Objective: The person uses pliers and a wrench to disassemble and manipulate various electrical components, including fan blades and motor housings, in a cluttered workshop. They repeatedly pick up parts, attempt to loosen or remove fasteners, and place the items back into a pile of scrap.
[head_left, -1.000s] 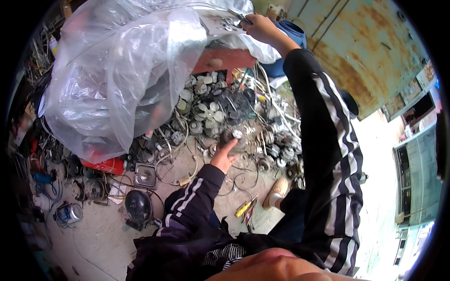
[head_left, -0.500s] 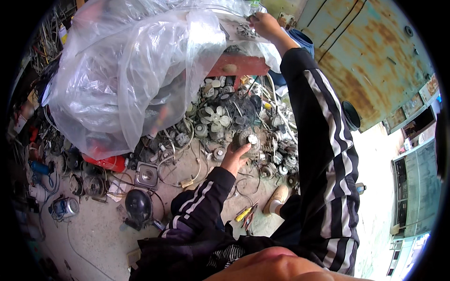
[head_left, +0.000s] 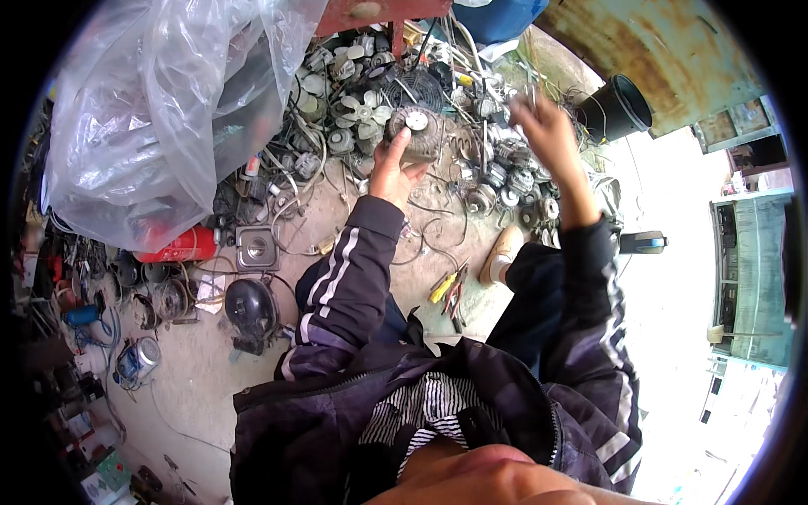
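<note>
My left hand [head_left: 392,174] grips a round grey electric motor [head_left: 415,135] with a white disc on top. The thumb lies across its upper face, and it is held above a heap of similar parts. To the right, my right hand [head_left: 545,130] is raised over the heap, blurred by motion. Its fingers are curled together, and what they hold, if anything, cannot be made out. Pliers and a yellow-handled tool [head_left: 441,288] lie on the floor near my shoe [head_left: 502,252]. A white fan blade [head_left: 365,114] sits in the heap just left of the motor.
Clear plastic sheeting [head_left: 168,126] hangs at the upper left, above a red cylinder [head_left: 181,245]. A black dome-shaped part [head_left: 251,307] and a square metal tray [head_left: 257,247] stand on the floor. A black bucket [head_left: 619,109] leans near the rusty metal panel [head_left: 673,50]. Loose cables trail across the floor.
My right hand has come away from the tabletop at the back, down and nearer to me. The view has tilted downward. The left hand still holds the motor.
</note>
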`<state>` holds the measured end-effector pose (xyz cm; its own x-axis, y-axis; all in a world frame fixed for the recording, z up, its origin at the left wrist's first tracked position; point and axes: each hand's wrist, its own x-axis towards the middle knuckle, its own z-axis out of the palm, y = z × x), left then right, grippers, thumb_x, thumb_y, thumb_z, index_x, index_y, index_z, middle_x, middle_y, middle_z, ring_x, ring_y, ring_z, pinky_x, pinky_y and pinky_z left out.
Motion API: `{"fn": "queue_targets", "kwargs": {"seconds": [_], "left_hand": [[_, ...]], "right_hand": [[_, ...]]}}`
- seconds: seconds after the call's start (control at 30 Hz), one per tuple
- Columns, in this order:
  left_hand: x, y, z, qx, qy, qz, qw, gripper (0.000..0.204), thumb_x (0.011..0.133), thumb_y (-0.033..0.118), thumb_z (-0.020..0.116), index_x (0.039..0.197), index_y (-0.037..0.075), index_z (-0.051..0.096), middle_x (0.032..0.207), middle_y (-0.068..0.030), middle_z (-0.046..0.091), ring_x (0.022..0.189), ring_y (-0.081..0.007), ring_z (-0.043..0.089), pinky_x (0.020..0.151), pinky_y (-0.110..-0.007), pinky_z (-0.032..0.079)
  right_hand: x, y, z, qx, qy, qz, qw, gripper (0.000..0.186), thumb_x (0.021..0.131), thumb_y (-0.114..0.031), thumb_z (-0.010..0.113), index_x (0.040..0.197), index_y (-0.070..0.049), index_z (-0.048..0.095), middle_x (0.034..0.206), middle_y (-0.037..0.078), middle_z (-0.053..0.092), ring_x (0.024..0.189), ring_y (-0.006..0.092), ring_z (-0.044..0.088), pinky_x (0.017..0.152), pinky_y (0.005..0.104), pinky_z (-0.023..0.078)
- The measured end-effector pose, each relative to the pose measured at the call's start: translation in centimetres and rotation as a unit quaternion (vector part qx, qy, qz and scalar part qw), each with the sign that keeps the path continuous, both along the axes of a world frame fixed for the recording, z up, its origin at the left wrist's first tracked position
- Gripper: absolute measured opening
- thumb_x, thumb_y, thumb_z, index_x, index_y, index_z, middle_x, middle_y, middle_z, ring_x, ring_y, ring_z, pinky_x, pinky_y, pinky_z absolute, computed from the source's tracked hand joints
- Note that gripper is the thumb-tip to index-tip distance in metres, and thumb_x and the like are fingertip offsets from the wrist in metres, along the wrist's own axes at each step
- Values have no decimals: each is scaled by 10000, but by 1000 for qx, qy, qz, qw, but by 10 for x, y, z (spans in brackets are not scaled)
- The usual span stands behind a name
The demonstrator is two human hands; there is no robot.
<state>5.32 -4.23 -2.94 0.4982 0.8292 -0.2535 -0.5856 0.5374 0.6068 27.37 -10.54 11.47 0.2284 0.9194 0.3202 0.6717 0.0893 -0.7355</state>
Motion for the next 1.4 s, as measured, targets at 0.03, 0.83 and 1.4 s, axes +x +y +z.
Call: {"fn": "queue_targets", "kwargs": {"seconds": [0.03, 0.83, 1.4], "left_hand": [[2, 2, -3, -14, -9, 10, 1000, 706, 781, 402, 757, 1266, 160, 304, 1214, -94, 503, 967, -275, 613, 819, -411, 464], [13, -11, -15, 15, 59, 12, 998, 592, 844, 379, 695, 1302, 137, 408, 1214, -103, 551, 954, -284, 640, 813, -418, 492], [15, -22, -18, -158, -77, -114, 978, 664, 836, 550, 621, 1314, 124, 444, 1244, -104, 561, 1084, -281, 602, 943, -466, 451]], "right_hand": [[-9, -19, -27, -54, 86, -18, 995, 321, 950, -306, 566, 993, -13, 689, 689, 9, 653, 585, 59, 505, 557, 237, 412], [37, -56, -114, -141, 369, -38, 918, 315, 1018, -244, 432, 1128, -20, 625, 850, -28, 580, 762, 47, 523, 654, 213, 445], [-19, -51, -135, -156, 309, 5, 938, 392, 800, -264, 767, 1074, -1, 670, 876, 37, 685, 794, 86, 606, 732, 255, 489]]}}
